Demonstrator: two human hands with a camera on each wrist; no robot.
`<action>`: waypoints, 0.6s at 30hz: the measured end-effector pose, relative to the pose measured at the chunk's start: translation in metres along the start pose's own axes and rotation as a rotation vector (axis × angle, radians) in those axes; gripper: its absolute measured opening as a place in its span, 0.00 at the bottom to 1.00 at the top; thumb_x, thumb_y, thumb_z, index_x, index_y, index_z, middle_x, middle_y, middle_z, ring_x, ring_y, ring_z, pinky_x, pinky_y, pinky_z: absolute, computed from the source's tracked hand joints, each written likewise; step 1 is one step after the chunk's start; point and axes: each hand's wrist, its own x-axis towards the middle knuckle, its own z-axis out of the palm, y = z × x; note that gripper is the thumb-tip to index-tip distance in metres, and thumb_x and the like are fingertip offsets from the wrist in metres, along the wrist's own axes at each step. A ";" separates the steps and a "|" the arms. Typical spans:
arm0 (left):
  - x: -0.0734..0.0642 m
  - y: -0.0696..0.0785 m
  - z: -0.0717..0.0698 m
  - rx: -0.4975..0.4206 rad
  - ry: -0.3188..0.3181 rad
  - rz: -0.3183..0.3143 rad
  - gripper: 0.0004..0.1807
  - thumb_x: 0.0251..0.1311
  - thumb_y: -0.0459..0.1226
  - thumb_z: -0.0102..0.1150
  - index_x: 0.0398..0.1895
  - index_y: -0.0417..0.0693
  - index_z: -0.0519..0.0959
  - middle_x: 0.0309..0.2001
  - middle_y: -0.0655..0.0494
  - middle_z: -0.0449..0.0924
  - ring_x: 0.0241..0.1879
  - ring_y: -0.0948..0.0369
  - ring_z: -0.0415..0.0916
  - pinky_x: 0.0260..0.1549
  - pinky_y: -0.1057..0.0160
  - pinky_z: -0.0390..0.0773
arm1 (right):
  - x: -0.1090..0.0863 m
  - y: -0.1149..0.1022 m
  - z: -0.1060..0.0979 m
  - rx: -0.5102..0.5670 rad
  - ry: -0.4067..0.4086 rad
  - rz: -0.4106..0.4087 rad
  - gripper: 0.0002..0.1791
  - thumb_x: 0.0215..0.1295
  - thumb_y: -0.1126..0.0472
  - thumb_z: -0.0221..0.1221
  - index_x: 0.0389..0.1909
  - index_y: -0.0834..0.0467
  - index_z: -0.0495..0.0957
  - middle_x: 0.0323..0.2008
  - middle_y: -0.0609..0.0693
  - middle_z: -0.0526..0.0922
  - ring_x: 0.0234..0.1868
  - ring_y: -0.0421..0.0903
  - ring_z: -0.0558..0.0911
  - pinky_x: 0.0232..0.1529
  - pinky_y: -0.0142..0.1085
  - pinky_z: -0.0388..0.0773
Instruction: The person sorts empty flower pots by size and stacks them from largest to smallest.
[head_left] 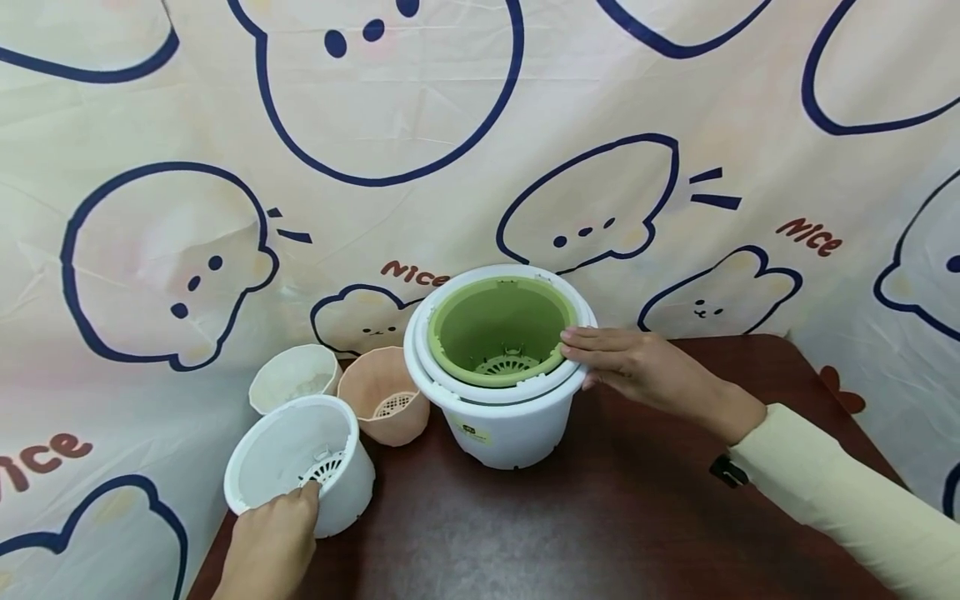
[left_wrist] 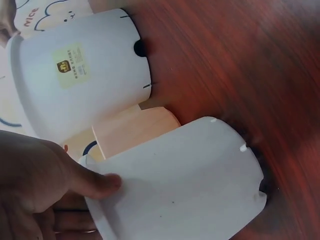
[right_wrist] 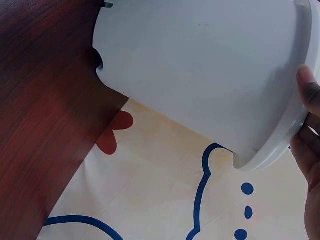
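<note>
At the front left of the table my left hand point(head_left: 273, 533) pinches the near rim of a small white flower pot point(head_left: 352, 487), thumb on the outer wall. That pot has a slotted bottom. My right hand point(head_left: 637, 362) holds the right rim of a large white flower pot point(head_left: 510, 437), with its fingertips reaching the green flower pot point(head_left: 502, 325) nested inside. Between these two sits another white pot rim point(head_left: 450, 375). A yellowish label point(left_wrist: 71, 65) shows on the large pot's wall in the left wrist view.
Behind the small white pot stand a translucent whitish pot point(head_left: 288, 375) and a peach pot point(head_left: 386, 400) with a perforated bottom. The dark wooden table point(head_left: 480, 533) meets a cartoon-printed cloth point(head_left: 420, 225) at the back and sides.
</note>
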 end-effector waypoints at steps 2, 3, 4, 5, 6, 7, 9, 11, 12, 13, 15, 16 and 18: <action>-0.001 -0.001 0.001 0.012 0.029 0.010 0.15 0.35 0.22 0.74 0.27 0.36 0.77 0.19 0.48 0.80 0.16 0.51 0.78 0.12 0.48 0.73 | 0.000 0.000 0.001 -0.001 -0.002 0.001 0.32 0.57 0.61 0.72 0.65 0.54 0.80 0.66 0.52 0.80 0.67 0.51 0.80 0.60 0.39 0.81; -0.001 -0.003 0.001 0.014 0.047 0.015 0.15 0.35 0.22 0.73 0.26 0.36 0.77 0.19 0.48 0.80 0.16 0.51 0.78 0.11 0.48 0.73 | 0.000 -0.001 0.001 -0.002 -0.004 0.003 0.32 0.57 0.61 0.72 0.65 0.54 0.80 0.66 0.52 0.80 0.67 0.51 0.80 0.60 0.39 0.81; -0.002 -0.004 0.001 0.012 0.051 0.010 0.14 0.36 0.22 0.73 0.27 0.36 0.78 0.18 0.48 0.80 0.16 0.51 0.78 0.11 0.48 0.73 | 0.000 -0.001 0.001 0.000 -0.004 0.003 0.32 0.57 0.61 0.72 0.65 0.54 0.80 0.66 0.52 0.80 0.67 0.52 0.80 0.60 0.40 0.82; -0.002 -0.005 0.000 0.007 0.054 0.003 0.13 0.37 0.22 0.73 0.27 0.36 0.78 0.18 0.48 0.80 0.15 0.51 0.77 0.11 0.48 0.73 | 0.001 -0.001 0.001 0.008 -0.005 0.007 0.31 0.57 0.61 0.72 0.65 0.54 0.80 0.66 0.52 0.80 0.67 0.52 0.80 0.60 0.40 0.82; -0.003 -0.007 0.000 0.003 0.062 -0.002 0.13 0.37 0.22 0.72 0.27 0.36 0.79 0.17 0.48 0.79 0.15 0.50 0.77 0.10 0.48 0.72 | 0.001 -0.001 0.002 0.011 -0.007 0.007 0.32 0.57 0.61 0.72 0.65 0.54 0.80 0.66 0.52 0.80 0.67 0.52 0.80 0.60 0.40 0.82; -0.004 -0.008 -0.001 -0.001 0.066 -0.007 0.13 0.37 0.21 0.72 0.27 0.36 0.78 0.17 0.48 0.79 0.14 0.50 0.77 0.10 0.48 0.72 | 0.001 -0.001 0.002 0.015 -0.008 0.007 0.31 0.57 0.62 0.72 0.65 0.55 0.80 0.66 0.52 0.80 0.67 0.52 0.80 0.59 0.40 0.82; -0.005 -0.011 -0.002 -0.004 0.098 -0.003 0.14 0.34 0.21 0.71 0.27 0.35 0.78 0.15 0.48 0.78 0.14 0.50 0.76 0.09 0.48 0.70 | 0.001 -0.001 0.003 0.025 -0.007 0.012 0.31 0.57 0.62 0.72 0.65 0.55 0.80 0.66 0.53 0.80 0.67 0.52 0.80 0.59 0.40 0.82; -0.006 -0.014 -0.002 -0.005 0.145 0.014 0.15 0.31 0.20 0.70 0.26 0.35 0.77 0.15 0.48 0.77 0.14 0.49 0.76 0.09 0.48 0.69 | 0.001 -0.001 0.003 0.027 -0.002 0.015 0.32 0.57 0.63 0.72 0.65 0.55 0.80 0.66 0.52 0.80 0.67 0.52 0.80 0.59 0.39 0.81; -0.006 -0.015 -0.001 -0.006 0.172 0.026 0.16 0.29 0.19 0.70 0.26 0.35 0.77 0.15 0.47 0.77 0.14 0.48 0.76 0.08 0.48 0.68 | 0.000 -0.001 0.003 0.023 0.001 0.016 0.32 0.56 0.63 0.73 0.64 0.55 0.80 0.66 0.52 0.80 0.67 0.51 0.80 0.59 0.38 0.81; -0.006 -0.016 -0.002 -0.008 0.186 0.033 0.16 0.29 0.19 0.69 0.26 0.34 0.77 0.15 0.46 0.77 0.14 0.48 0.76 0.09 0.48 0.69 | 0.000 0.000 0.002 0.019 0.005 0.016 0.32 0.56 0.62 0.73 0.64 0.54 0.80 0.66 0.52 0.81 0.66 0.51 0.80 0.60 0.36 0.80; -0.006 -0.018 -0.002 -0.023 0.203 0.036 0.15 0.32 0.20 0.70 0.26 0.33 0.77 0.15 0.46 0.77 0.15 0.48 0.76 0.09 0.48 0.70 | 0.001 0.000 0.002 0.015 0.013 0.013 0.32 0.55 0.62 0.73 0.64 0.54 0.80 0.66 0.52 0.81 0.66 0.51 0.81 0.61 0.32 0.78; -0.006 -0.019 -0.003 -0.033 0.206 0.033 0.14 0.33 0.20 0.70 0.27 0.33 0.77 0.16 0.45 0.76 0.15 0.48 0.76 0.10 0.48 0.70 | 0.001 0.000 0.001 0.014 0.015 0.010 0.32 0.55 0.62 0.74 0.64 0.54 0.80 0.66 0.52 0.81 0.66 0.51 0.81 0.61 0.31 0.77; -0.007 -0.020 -0.005 -0.048 0.213 0.024 0.13 0.36 0.20 0.70 0.28 0.32 0.78 0.17 0.45 0.77 0.16 0.48 0.76 0.10 0.49 0.71 | 0.001 0.000 0.001 0.020 0.016 0.008 0.32 0.55 0.62 0.74 0.64 0.54 0.80 0.66 0.52 0.81 0.66 0.50 0.81 0.62 0.29 0.76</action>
